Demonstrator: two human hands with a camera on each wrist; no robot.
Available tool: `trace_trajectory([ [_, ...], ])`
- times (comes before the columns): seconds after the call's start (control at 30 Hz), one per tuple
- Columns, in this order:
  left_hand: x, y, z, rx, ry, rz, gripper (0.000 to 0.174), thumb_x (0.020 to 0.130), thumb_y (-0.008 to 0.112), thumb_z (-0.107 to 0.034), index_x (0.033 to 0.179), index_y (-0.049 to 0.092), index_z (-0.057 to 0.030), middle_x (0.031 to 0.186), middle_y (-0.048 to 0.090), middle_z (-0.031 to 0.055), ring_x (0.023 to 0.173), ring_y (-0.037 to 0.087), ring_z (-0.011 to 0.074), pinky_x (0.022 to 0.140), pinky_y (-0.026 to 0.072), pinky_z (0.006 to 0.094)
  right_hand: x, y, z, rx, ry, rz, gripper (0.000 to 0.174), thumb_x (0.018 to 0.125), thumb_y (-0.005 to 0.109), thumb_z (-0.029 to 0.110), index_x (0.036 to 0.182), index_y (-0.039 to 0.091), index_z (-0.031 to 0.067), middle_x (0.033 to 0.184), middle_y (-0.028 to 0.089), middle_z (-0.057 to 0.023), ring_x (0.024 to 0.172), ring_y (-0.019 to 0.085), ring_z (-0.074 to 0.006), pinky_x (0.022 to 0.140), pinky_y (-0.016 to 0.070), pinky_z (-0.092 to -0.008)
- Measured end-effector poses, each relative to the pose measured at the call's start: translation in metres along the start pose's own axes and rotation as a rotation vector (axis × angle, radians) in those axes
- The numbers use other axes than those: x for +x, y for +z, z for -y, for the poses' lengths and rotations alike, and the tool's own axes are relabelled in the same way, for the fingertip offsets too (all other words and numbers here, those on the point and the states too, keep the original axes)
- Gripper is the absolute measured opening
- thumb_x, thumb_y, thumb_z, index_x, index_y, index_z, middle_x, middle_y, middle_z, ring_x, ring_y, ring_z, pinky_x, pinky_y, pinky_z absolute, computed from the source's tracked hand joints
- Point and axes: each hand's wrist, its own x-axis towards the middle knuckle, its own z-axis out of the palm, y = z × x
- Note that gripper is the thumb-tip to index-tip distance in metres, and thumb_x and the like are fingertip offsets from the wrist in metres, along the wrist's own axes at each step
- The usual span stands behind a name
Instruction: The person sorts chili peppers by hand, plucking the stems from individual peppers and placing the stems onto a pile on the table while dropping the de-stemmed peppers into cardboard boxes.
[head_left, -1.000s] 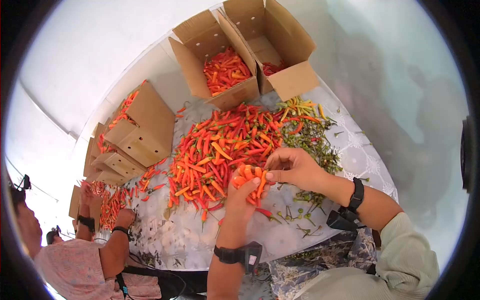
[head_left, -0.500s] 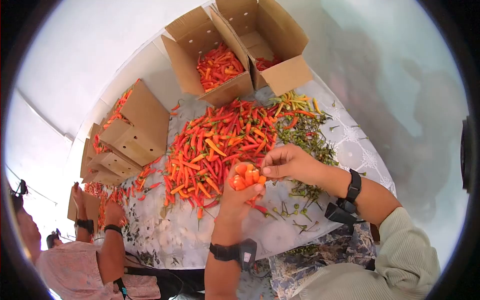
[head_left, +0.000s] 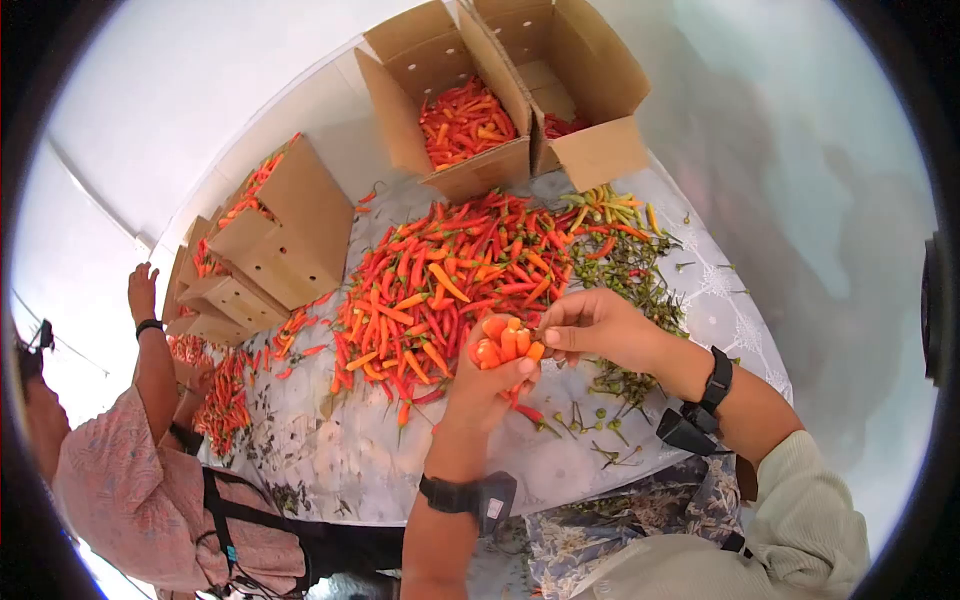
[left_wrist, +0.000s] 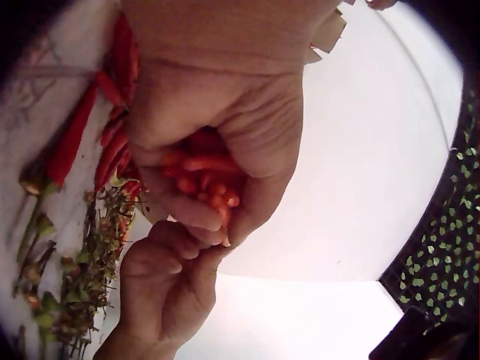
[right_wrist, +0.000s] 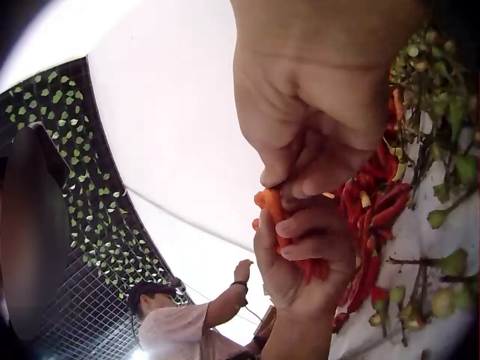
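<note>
In the head view my left hand (head_left: 475, 395) holds a bunch of orange-red chilies (head_left: 510, 345) in its curled fingers, their stemless ends facing up. My right hand (head_left: 610, 330) meets the bunch from the right. Its thumb and forefinger pinch a small dark stem at the end of one chili. The right wrist view has these fingertips right over an orange chili (right_wrist: 271, 204) that sticks out of the left hand. From the left wrist, the chilies (left_wrist: 214, 187) show packed inside the palm. A large heap of red and orange chilies (head_left: 440, 290) lies just beyond both hands.
Plucked green stems (head_left: 640, 290) are strewn right of the heap, beside some yellow-green chilies (head_left: 610, 207). Two open cardboard boxes (head_left: 480, 180) with chilies stand behind. More boxes (head_left: 300, 235) line the left side, where another person (head_left: 130, 470) works at the patterned white tablecloth (head_left: 715, 310).
An orange chili pinched by my right hand one second ago now lies within the left hand's bunch. My right hand drew back slightly and returned. The other person has raised an arm towards the left boxes.
</note>
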Motion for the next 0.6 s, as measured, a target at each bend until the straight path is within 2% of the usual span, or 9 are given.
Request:
trace_trajectory([
  [0.07,0.0,-0.002,0.001,-0.031,0.001,-0.007,0.048,0.07,0.071,0.002,0.109,0.044,-0.0074,0.086,0.056,0.0064,0.064,0.058,0.0154,0.048,0.0449,0.0239,0.001,-0.001,0.002,-0.094,-0.023,-0.014,0.023,0.085,0.065,0.025,0.091,0.063,0.0025,0.079,0.062,-0.0006,0.071,0.057,-0.0075,0.06,0.0465,-0.0223],
  [0.17,-0.001,-0.004,0.002,-0.045,0.002,-0.008,0.047,0.071,0.07,0.003,0.109,0.044,-0.0073,0.085,0.056,0.0064,0.064,0.058,0.0152,0.048,0.0445,0.0238,0.001,0.001,-0.001,-0.149,-0.091,-0.08,0.019,0.083,0.068,0.019,0.088,0.064,0.0013,0.08,0.063,-0.0012,0.069,0.057,-0.0073,0.059,0.0469,-0.0224],
  [0.2,0.0,-0.005,0.004,-0.041,0.01,-0.015,0.046,0.071,0.07,0.003,0.108,0.044,-0.0072,0.084,0.056,0.0062,0.064,0.058,0.0149,0.048,0.0444,0.0237,0.001,0.006,-0.004,-0.131,-0.191,-0.145,0.014,0.08,0.071,0.014,0.083,0.065,0.0013,0.075,0.062,-0.0009,0.065,0.057,-0.0074,0.057,0.0467,-0.0227],
  [0.33,0.004,-0.005,0.001,0.008,-0.001,-0.011,0.043,0.071,0.071,0.002,0.105,0.047,-0.0072,0.082,0.057,0.0047,0.064,0.057,0.0127,0.048,0.0441,0.0227,-0.002,0.012,0.001,-0.562,-0.418,-0.299,0.008,0.076,0.071,0.008,0.078,0.065,0.0035,0.066,0.057,-0.0034,0.059,0.057,-0.0103,0.053,0.0449,-0.0236],
  [0.43,0.005,-0.004,0.004,0.031,0.033,-0.05,0.039,0.073,0.071,0.001,0.104,0.048,-0.007,0.082,0.059,0.0036,0.064,0.058,0.0108,0.049,0.0443,0.022,-0.001,0.016,0.0,-0.737,-0.581,-0.355,0.009,0.072,0.072,0.005,0.076,0.064,0.0044,0.066,0.057,-0.0054,0.055,0.056,-0.0143,0.052,0.0437,-0.0255],
  [0.57,0.005,-0.006,0.006,0.033,0.049,-0.053,0.04,0.073,0.069,0.002,0.105,0.048,-0.0076,0.087,0.061,0.0062,0.068,0.058,0.0125,0.05,0.0438,0.0227,0.003,0.02,-0.001,-1.117,-0.889,-0.429,0.014,0.066,0.072,0.002,0.074,0.062,0.0069,0.066,0.056,-0.0063,0.057,0.055,-0.0208,0.05,0.0434,-0.0306],
  [0.6,0.005,-0.006,0.005,0.038,0.058,-0.053,0.039,0.073,0.069,0.002,0.105,0.049,-0.0077,0.087,0.061,0.0059,0.068,0.058,0.0122,0.051,0.0438,0.0226,0.004,0.021,0.0,-1.144,-0.917,-0.437,0.015,0.066,0.072,0.002,0.075,0.062,0.0072,0.066,0.057,-0.0063,0.057,0.055,-0.021,0.05,0.0435,-0.0307],
])
